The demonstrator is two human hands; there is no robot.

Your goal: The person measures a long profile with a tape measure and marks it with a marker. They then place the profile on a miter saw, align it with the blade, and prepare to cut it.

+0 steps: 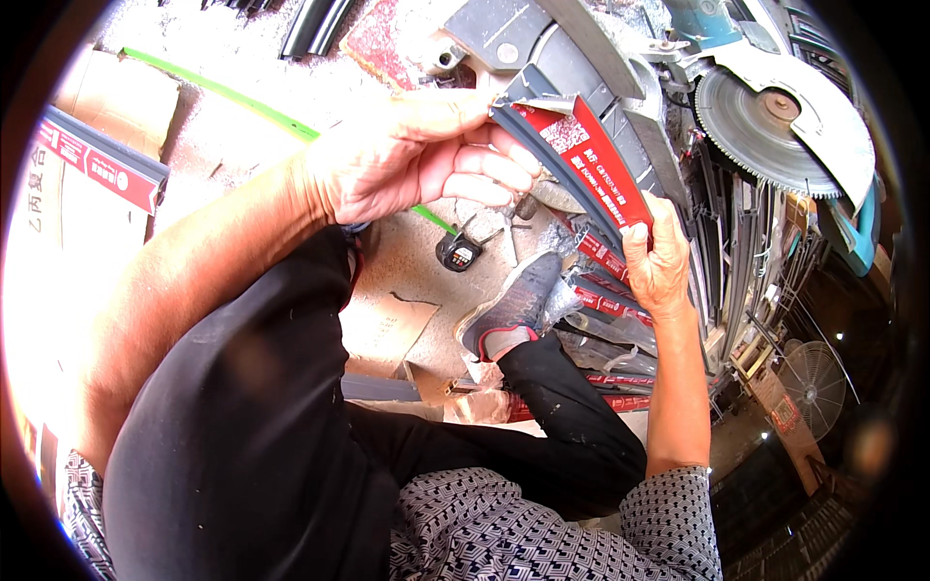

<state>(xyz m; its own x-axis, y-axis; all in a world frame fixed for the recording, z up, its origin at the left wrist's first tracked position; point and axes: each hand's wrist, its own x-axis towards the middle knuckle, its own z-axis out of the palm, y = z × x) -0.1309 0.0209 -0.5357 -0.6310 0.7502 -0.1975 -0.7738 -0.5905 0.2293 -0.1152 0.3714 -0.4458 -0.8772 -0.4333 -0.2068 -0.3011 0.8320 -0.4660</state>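
Note:
A short dark grey profile (572,179) with red printed film on its face is held up at an angle between my two hands. My left hand (436,160) pinches its upper end with thumb and forefinger, the other fingers loosely curled behind. At that end the film's edge is lifted and folded back. Around the lower end my right hand (661,257) is closed, its thumb on the near edge. Behind the profile lies the grey base (542,58) of a mitre saw. Below my left hand, a black tape measure (458,253) rests on the floor.
The saw's round toothed blade (736,131) stands exposed to the right. A green tape strip (223,89) stretches across the floor at left, near another red-filmed profile (102,160). Long profiles (741,252) are stacked at right, beside a fan (812,387). Cardboard (387,334) lies near my shoe (513,300).

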